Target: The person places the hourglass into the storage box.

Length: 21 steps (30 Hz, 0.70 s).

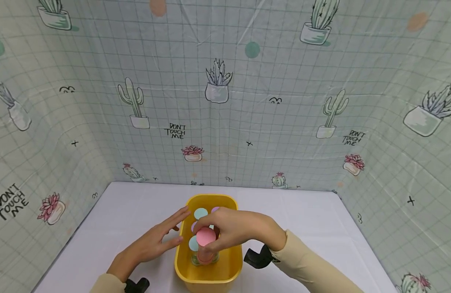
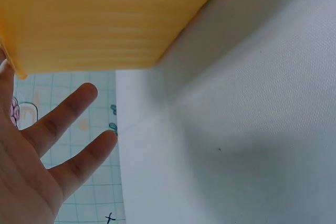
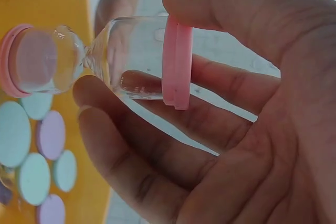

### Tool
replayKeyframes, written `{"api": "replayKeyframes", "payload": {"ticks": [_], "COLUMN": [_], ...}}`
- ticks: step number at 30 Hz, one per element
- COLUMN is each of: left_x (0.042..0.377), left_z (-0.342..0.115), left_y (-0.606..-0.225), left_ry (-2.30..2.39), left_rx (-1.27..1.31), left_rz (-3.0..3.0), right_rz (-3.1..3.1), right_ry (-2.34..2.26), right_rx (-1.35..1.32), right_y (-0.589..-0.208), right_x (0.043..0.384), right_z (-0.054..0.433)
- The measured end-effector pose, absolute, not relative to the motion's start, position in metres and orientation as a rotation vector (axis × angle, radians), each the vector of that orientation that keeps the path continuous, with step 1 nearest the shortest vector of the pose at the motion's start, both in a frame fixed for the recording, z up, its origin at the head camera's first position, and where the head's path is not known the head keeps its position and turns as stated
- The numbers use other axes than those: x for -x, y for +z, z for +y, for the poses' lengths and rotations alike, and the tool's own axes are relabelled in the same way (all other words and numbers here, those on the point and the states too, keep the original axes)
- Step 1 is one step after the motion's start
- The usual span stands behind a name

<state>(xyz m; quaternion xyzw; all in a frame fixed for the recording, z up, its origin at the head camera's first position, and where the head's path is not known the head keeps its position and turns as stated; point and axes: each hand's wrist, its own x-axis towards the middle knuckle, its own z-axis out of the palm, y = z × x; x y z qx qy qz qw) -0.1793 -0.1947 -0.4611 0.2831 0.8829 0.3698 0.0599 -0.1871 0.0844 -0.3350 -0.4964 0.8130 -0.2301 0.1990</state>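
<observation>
My right hand (image 1: 236,228) pinches a clear hourglass sand timer (image 3: 177,66) with pink end caps, thumb and fingers around its upper cap. The pink cap (image 1: 206,236) shows over the yellow bin (image 1: 228,270) in the head view. In the right wrist view, its lower bulb holds a pinkish fill. My left hand (image 1: 156,240) has its fingers spread, with fingertips right at the bin's left rim. In the left wrist view, two fingers (image 2: 79,163) extend beside the bin's wall (image 2: 105,19).
Several other timers stand inside the bin, with pale green-blue caps (image 1: 200,213) and purple caps (image 3: 51,135). The bin stands on a white table (image 1: 284,228). A grid-patterned cloth (image 1: 247,118) with cactus drawings rises behind and on both sides.
</observation>
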Motion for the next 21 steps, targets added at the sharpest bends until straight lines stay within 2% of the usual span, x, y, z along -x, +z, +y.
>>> {"api": "replayKeyframes", "payload": {"ticks": [6, 21], "left_x": [0.18, 0.181], "left_z": [-0.197, -0.195], "left_y": [-0.463, -0.464], "left_ry": [1.117, 1.128], "left_rx": [-0.893, -0.848], "left_rz": [2.68, 2.686], "right_rz": [2.197, 2.172], "right_ry": [-0.586, -0.365], "right_rx": [1.475, 1.459], "right_y": [-0.348, -0.381], "right_x": [0.191, 0.2], "right_z": [0.074, 0.052]}}
